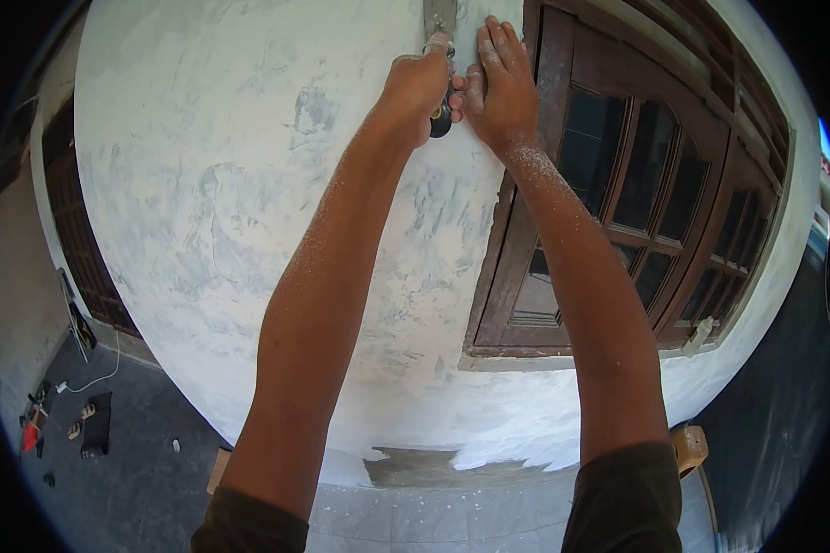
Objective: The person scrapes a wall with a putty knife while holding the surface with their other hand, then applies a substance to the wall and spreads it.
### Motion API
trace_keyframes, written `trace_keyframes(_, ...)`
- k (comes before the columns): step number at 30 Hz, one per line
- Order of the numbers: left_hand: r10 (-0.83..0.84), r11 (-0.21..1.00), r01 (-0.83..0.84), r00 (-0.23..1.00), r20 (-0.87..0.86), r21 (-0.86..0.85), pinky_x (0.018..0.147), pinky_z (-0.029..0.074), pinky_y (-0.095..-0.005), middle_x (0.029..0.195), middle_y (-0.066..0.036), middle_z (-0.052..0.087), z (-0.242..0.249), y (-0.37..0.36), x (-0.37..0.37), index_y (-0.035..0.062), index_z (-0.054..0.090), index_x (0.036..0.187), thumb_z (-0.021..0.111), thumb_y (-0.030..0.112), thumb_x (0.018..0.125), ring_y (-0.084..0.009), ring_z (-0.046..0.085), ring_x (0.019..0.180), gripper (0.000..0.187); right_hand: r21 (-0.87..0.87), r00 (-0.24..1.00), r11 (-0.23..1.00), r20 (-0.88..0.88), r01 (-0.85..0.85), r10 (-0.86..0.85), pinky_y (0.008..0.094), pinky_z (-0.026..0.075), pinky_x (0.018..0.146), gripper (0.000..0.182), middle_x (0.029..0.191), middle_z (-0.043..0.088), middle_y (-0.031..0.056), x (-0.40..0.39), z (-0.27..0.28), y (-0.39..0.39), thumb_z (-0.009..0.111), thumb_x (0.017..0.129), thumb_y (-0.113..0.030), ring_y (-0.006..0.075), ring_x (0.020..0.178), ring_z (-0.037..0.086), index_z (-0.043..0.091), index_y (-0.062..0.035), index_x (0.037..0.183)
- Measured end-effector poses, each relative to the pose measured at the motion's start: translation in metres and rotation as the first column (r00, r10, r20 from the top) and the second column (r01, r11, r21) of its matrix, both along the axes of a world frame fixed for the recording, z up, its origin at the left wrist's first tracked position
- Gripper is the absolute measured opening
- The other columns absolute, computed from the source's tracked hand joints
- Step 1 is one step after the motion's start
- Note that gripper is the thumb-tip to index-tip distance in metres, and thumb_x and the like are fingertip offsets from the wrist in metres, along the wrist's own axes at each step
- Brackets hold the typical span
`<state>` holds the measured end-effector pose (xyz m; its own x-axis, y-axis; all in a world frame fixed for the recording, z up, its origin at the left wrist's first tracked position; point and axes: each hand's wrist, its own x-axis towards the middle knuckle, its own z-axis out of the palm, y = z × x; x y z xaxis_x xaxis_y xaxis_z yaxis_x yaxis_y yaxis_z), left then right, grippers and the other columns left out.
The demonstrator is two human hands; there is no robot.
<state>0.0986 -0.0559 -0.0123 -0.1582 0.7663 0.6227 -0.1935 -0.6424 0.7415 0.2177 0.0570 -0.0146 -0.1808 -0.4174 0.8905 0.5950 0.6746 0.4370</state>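
My left hand [413, 92] is wrapped around the black handle of a putty knife [440, 18], with the metal blade pointing up against the wall at the top of the view. The upper end of the blade is cut off by the frame edge. Right beside it, my right hand [507, 100] lies flat on the wall with its fingers stretched upward, close to the window frame. White dust covers its fingers and wrist. The white wall [221, 175] has grey, patchy smears over much of its surface.
To the right is a brown wooden window [553, 92] with glass panes. Bare grey shows in a patch [433, 467] low on the wall. Sandals [81, 419], a white cable [101, 378] and a red item [30, 436] lie on the dark floor at left. A wooden piece [690, 450] stands at lower right.
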Motion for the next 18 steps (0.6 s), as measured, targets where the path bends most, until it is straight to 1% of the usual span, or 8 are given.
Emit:
trace_keyframes(3,0.043,0.999,-0.043,0.999,-0.009,-0.004,0.048,0.042,-0.0278,0.071,-0.002,0.051,0.004,0.000,0.001,0.0065,0.048,0.098,0.047,0.039,0.107,-0.0103,0.044,0.056,0.034,-0.010,1.000,1.000,-0.021,-0.002,0.002,0.0469,0.027,0.122,0.052,0.155,0.045,0.0137,-0.001,0.000,0.000,0.056,0.091,-0.009,0.0323,0.148,0.035,0.054,-0.0016,0.143)
trace_keyframes(5,0.044,0.999,-0.044,0.999,-0.019,-0.012,0.048,0.041,-0.0274,0.071,-0.002,0.052,-0.020,-0.007,-0.001,0.0071,0.049,0.097,0.047,0.040,0.107,-0.0100,0.044,0.055,0.034,-0.008,1.000,1.000,-0.025,0.010,-0.010,0.0468,0.027,0.122,0.052,0.155,0.045,0.0135,-0.002,0.000,0.002,0.056,0.091,-0.009,0.0322,0.148,0.036,0.054,-0.0016,0.143)
trace_keyframes(7,0.002,0.994,-0.004,1.000,-0.022,-0.111,0.049,0.041,-0.0272,0.071,-0.002,0.052,-0.041,-0.017,-0.003,0.0075,0.049,0.098,0.047,0.040,0.107,-0.0101,0.045,0.056,0.034,-0.009,0.999,1.000,-0.034,0.018,-0.018,0.0467,0.027,0.122,0.052,0.155,0.045,0.0133,-0.002,-0.002,0.003,0.056,0.091,-0.009,0.0321,0.148,0.036,0.054,-0.0016,0.143)
trace_keyframes(9,0.019,0.991,-0.026,0.998,-0.059,-0.129,0.049,0.041,-0.0270,0.072,-0.002,0.052,-0.033,-0.012,-0.006,0.0077,0.049,0.097,0.048,0.041,0.107,-0.0102,0.045,0.056,0.035,-0.015,0.999,1.000,-0.033,0.019,-0.019,0.0464,0.027,0.122,0.051,0.155,0.045,0.0130,-0.002,0.001,0.000,0.056,0.091,-0.009,0.0320,0.147,0.036,0.054,-0.0015,0.142)
trace_keyframes(11,0.058,0.998,-0.059,0.997,-0.055,-0.018,0.049,0.041,-0.0270,0.072,-0.001,0.052,-0.010,-0.004,-0.005,0.0081,0.049,0.097,0.048,0.043,0.107,-0.0103,0.045,0.055,0.036,-0.011,0.999,1.000,-0.034,0.014,-0.014,0.0465,0.027,0.122,0.051,0.155,0.045,0.0131,-0.002,0.000,0.000,0.056,0.091,-0.009,0.0320,0.147,0.036,0.054,-0.0013,0.142)
trace_keyframes(13,0.036,0.998,-0.037,0.999,-0.036,-0.042,0.049,0.041,-0.0275,0.072,-0.002,0.053,0.002,-0.003,-0.006,0.0078,0.049,0.099,0.048,0.044,0.107,-0.0103,0.044,0.055,0.037,-0.007,0.999,1.000,-0.033,0.011,-0.011,0.0465,0.027,0.122,0.051,0.155,0.045,0.0131,-0.002,0.001,-0.001,0.056,0.091,-0.009,0.0320,0.147,0.036,0.055,-0.0011,0.141)
trace_keyframes(16,0.009,1.000,-0.010,0.999,-0.040,-0.028,0.048,0.041,-0.0280,0.072,-0.001,0.052,-0.020,-0.004,-0.007,0.0082,0.049,0.097,0.048,0.043,0.107,-0.0104,0.044,0.054,0.036,-0.012,0.999,1.000,-0.028,0.026,-0.026,0.0465,0.028,0.122,0.051,0.156,0.045,0.0135,-0.001,0.001,-0.001,0.056,0.091,-0.009,0.0323,0.147,0.036,0.055,-0.0008,0.141)
trace_keyframes(18,0.008,0.997,-0.010,1.000,-0.025,-0.080,0.048,0.040,-0.0283,0.072,-0.002,0.053,-0.038,-0.008,-0.005,0.0070,0.050,0.098,0.049,0.043,0.107,-0.0107,0.044,0.054,0.037,-0.008,1.000,1.000,-0.026,0.018,-0.018,0.0465,0.028,0.122,0.051,0.156,0.044,0.0138,-0.002,-0.001,-0.001,0.057,0.091,-0.009,0.0325,0.147,0.036,0.054,-0.0008,0.142)
